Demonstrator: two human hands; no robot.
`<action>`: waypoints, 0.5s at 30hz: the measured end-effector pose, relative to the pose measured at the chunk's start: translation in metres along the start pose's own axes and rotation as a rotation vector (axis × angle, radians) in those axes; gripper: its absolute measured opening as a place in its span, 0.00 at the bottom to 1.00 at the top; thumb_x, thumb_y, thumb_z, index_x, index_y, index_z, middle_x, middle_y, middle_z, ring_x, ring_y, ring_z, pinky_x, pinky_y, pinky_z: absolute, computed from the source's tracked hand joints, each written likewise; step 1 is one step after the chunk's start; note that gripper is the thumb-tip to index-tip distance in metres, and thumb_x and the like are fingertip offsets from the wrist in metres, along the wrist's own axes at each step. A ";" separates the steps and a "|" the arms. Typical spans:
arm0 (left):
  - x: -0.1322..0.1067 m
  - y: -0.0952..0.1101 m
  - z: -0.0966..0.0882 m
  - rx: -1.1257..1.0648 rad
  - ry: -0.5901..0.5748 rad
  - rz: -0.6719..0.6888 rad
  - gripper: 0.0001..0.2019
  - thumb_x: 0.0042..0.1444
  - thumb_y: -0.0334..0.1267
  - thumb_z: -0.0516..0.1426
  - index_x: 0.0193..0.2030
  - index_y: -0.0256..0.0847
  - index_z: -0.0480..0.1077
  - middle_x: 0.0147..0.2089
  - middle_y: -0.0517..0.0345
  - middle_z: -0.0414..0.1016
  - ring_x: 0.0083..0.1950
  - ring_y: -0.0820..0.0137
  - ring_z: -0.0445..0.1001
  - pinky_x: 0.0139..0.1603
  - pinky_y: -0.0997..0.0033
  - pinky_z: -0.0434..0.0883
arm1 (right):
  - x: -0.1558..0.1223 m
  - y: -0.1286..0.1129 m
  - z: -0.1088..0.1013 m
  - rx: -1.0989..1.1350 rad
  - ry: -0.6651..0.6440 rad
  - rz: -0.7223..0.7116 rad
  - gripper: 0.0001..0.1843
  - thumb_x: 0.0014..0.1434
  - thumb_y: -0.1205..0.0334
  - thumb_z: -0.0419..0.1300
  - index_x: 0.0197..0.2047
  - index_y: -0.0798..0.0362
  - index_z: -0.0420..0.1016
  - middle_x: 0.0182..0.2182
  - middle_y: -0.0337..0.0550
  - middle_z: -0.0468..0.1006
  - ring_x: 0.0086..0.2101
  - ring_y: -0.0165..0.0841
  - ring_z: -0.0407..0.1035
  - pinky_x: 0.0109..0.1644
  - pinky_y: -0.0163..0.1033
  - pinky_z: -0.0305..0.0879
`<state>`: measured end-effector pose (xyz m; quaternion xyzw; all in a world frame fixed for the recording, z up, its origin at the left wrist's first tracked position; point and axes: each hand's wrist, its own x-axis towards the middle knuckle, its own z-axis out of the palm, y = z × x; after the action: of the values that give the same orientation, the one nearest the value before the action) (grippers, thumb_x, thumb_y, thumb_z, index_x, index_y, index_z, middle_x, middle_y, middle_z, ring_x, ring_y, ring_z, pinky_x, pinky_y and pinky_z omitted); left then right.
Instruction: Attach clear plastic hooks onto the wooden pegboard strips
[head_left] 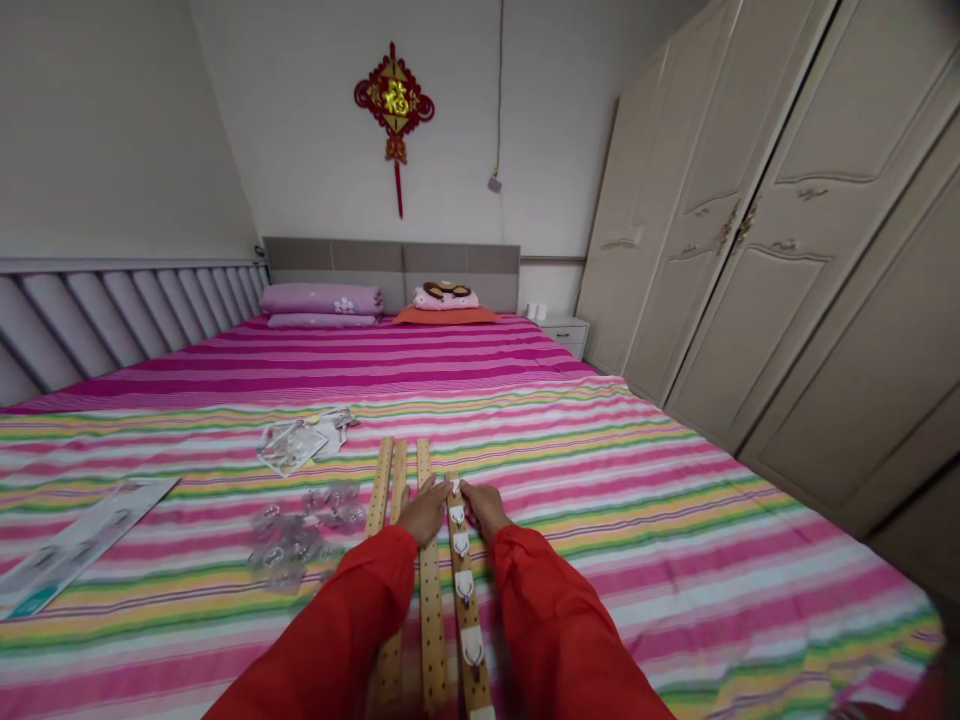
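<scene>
A wooden strip (467, 625) bearing several white hooks (464, 587) in a row lies lengthwise before me on the bed. At its far end is another white hook (455, 486), with my left hand (424, 510) on one side and my right hand (484, 508) on the other. The fingers of both hands are closed in at this hook, and the fingertips partly cover it. Left of the strip lies a wooden strip with holes (431, 620), partly under my left hand. Two more perforated strips, a wooden one (379, 485) and its neighbour (398, 470), lie farther left.
Clear plastic hooks (292, 540) are heaped left of the strips, with transparent packaging (296, 443) beyond them. A long flat package (82, 540) lies at far left. Striped bedding (637, 570) covers the bed. A wardrobe (735, 240) stands along the right side.
</scene>
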<state>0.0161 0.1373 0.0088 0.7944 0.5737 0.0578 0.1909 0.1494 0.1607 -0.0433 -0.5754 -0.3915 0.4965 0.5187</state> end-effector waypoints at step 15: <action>-0.110 -0.046 0.016 -0.486 0.551 0.146 0.19 0.58 0.47 0.50 0.49 0.41 0.74 0.55 0.50 0.74 0.59 0.62 0.69 0.61 0.57 0.64 | -0.091 -0.009 -0.045 0.197 -0.137 0.167 0.14 0.53 0.58 0.61 0.21 0.55 0.67 0.14 0.38 0.71 0.14 0.26 0.64 0.19 0.30 0.59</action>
<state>-0.0572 0.0433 -0.0087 0.7193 0.5152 0.4172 0.2077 0.1761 0.0649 -0.0213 -0.5168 -0.3263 0.6121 0.5017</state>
